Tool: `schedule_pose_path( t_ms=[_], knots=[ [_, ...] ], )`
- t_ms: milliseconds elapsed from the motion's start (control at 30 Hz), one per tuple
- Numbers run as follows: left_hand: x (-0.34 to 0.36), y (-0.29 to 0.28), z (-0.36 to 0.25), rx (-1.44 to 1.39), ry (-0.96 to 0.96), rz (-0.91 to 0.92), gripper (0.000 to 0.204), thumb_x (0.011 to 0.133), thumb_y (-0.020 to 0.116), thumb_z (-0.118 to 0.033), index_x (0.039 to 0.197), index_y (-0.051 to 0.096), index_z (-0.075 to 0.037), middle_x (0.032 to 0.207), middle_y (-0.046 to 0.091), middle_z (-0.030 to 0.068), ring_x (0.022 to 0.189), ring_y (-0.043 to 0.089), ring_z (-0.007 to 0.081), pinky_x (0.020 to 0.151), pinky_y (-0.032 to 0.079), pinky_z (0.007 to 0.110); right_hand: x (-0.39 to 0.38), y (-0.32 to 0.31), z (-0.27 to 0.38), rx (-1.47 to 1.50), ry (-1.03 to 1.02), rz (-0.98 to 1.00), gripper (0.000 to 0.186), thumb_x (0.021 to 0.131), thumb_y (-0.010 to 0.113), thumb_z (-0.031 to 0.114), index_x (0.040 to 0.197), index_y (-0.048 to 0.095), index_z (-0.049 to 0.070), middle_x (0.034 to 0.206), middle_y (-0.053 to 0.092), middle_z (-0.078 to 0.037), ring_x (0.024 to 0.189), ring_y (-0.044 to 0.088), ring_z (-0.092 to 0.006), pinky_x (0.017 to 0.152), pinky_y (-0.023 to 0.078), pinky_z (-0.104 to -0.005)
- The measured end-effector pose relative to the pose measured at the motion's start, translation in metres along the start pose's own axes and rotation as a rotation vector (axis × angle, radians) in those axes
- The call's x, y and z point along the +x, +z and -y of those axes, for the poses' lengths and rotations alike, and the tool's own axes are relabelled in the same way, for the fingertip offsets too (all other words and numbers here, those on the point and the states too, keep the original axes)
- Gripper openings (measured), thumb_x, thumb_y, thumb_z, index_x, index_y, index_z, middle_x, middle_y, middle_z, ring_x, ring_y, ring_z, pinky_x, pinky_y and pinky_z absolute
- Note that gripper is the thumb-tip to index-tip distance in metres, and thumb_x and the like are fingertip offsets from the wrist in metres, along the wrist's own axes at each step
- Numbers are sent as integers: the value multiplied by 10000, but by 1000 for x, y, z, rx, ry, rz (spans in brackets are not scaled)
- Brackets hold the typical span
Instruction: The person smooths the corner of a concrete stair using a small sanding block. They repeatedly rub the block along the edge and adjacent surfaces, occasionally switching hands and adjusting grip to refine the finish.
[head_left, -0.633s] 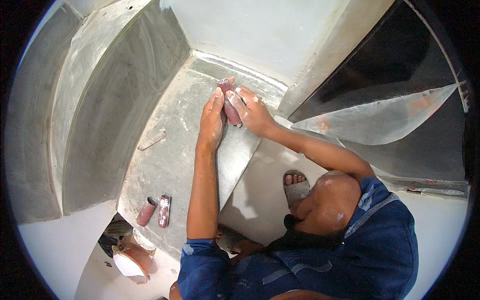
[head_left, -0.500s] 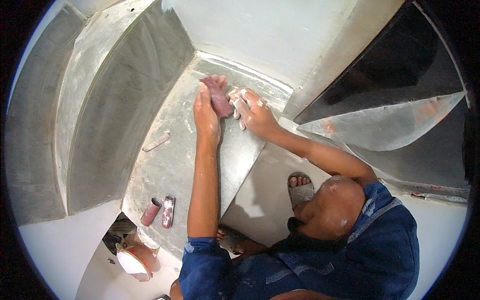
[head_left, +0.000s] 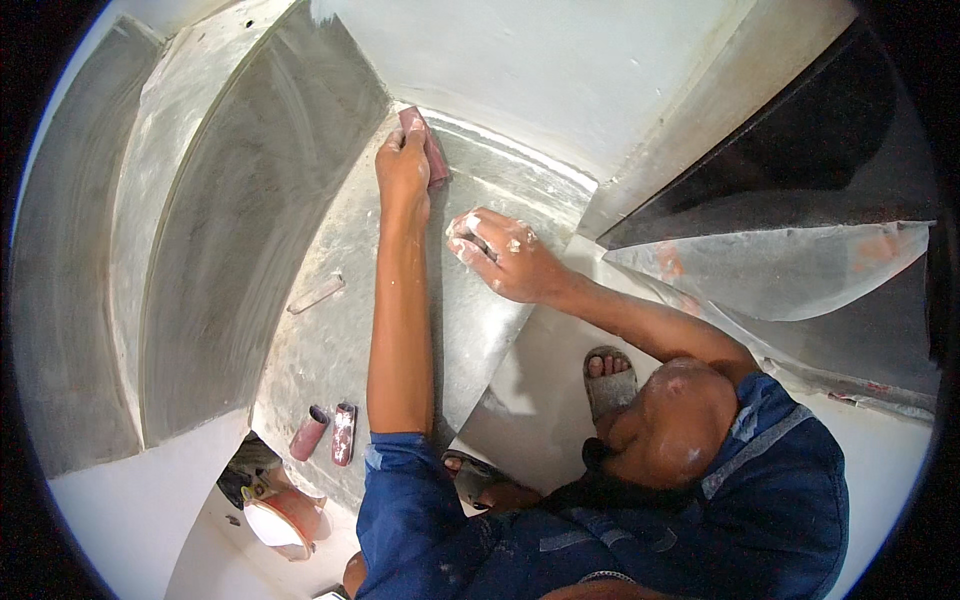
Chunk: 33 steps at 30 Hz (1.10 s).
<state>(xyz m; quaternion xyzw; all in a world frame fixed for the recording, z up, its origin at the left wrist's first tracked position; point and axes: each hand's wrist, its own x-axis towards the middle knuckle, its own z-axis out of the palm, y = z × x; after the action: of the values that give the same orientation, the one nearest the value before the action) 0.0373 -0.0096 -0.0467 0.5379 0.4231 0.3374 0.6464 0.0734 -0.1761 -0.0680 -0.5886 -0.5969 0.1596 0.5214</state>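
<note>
Near the top corner of the grey, dust-streaked slab (head_left: 320, 355), my left hand (head_left: 404, 172) grips a dark red roll of what looks like sandpaper (head_left: 432, 153). My right hand (head_left: 505, 255), smeared with white powder, is curled a little below and to the right of it, apart from the roll; what its fingers hold, if anything, is hidden. Two more red rolls, one upper-left (head_left: 309, 433) and one white-dusted (head_left: 343, 435), lie beside my left forearm. A thin pale strip (head_left: 316, 293) rests on the slab above them.
A curved grey panel (head_left: 230, 205) borders the slab on the left, a white wall (head_left: 510, 60) behind. Black panels (head_left: 760, 140) with a loose translucent sheet (head_left: 780, 265) stand at right. An orange-and-white container (head_left: 280, 525) is at lower left. My sandalled foot (head_left: 610, 385) is on the floor.
The red roll left my right hand's grasp and moved up-left with my left hand toward the slab's top corner. My right hand shifted down, away from it.
</note>
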Motion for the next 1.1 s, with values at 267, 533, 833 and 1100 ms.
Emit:
schedule_pose_path(
  t_ms=[267,533,833,1100],
  knots=[
    [33,19,11,95,241,-149,367,885,618,-229,1088,593,76,941,624,108,844,580,171,759,456,291,2,-1,0,-12,11,37,215,918,557,190,934,560,-24,868,584,-183,793,599,-360,700,481,-422],
    [40,38,11,257,365,-423,413,861,602,-315,978,607,80,899,648,214,851,619,297,793,458,375,3,-1,-2,21,62,58,181,910,522,132,961,567,-35,868,591,-197,777,595,-341,708,472,-402],
    [32,50,8,115,420,-398,282,898,523,-222,902,544,60,760,628,175,731,630,288,665,478,389,-2,-4,0,40,-25,223,209,893,584,165,830,578,-35,728,551,-157,658,571,-311,615,453,-401],
    [38,51,5,64,360,-469,273,903,508,-220,895,521,53,796,638,188,734,631,273,706,480,388,-3,2,1,3,-165,225,234,869,631,182,760,572,-17,658,532,-152,585,560,-318,527,449,-410]
  ],
)
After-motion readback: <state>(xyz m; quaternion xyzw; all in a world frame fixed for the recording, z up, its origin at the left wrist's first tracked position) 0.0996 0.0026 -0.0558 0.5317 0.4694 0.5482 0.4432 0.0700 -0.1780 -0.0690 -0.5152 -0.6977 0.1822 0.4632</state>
